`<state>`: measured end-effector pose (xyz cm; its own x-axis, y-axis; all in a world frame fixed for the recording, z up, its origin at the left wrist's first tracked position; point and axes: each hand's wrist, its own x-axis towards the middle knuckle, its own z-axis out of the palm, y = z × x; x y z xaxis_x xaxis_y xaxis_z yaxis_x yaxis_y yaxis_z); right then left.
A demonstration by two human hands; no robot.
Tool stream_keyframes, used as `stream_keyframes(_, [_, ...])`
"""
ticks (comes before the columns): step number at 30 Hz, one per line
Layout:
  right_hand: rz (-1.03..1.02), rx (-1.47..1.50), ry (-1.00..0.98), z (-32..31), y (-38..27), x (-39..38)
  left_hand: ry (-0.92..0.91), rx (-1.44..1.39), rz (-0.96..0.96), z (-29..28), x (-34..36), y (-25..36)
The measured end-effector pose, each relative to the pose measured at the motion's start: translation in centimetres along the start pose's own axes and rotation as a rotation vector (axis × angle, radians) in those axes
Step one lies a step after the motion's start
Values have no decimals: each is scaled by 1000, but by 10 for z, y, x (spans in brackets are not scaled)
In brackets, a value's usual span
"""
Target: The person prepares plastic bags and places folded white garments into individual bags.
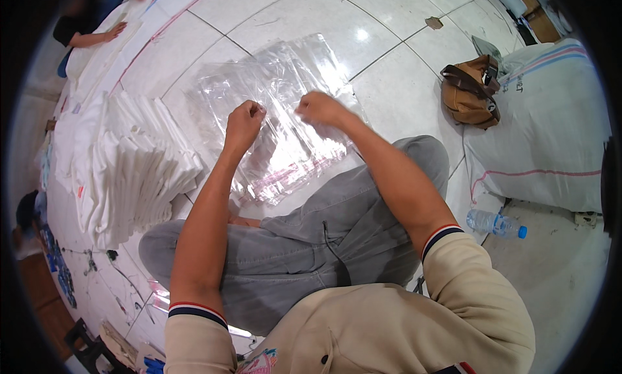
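Clear, shiny plastic bags (285,150) lie in a loose, overlapping pile on the tiled floor in front of my crossed legs. My left hand (245,124) is over the left part of the pile, its thumb and fingers pinched on the film of a clear plastic bag. To the right, my right hand (319,108) is held above the bags with its fingers curled closed. Slight motion blur and the curl of the fingers hide what it holds, if anything.
A tall stack of folded white cloth (129,173) stands at my left. At the right are a brown bag (472,92), a big white sack (551,134) and a water bottle (495,224) lying down. Another person's hand (115,32) rests on white material at the far left.
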<state>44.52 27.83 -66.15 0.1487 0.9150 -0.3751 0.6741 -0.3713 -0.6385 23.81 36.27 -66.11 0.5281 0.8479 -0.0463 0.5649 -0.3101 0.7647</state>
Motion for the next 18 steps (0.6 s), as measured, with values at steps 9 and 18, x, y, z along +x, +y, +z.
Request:
stream_keyframes(9, [-184, -242, -174, 65, -39, -30, 96, 123, 51, -18, -2, 8])
stream_keyframes(18, [196, 261, 102, -20, 13, 3, 308, 161, 34, -39, 4, 17])
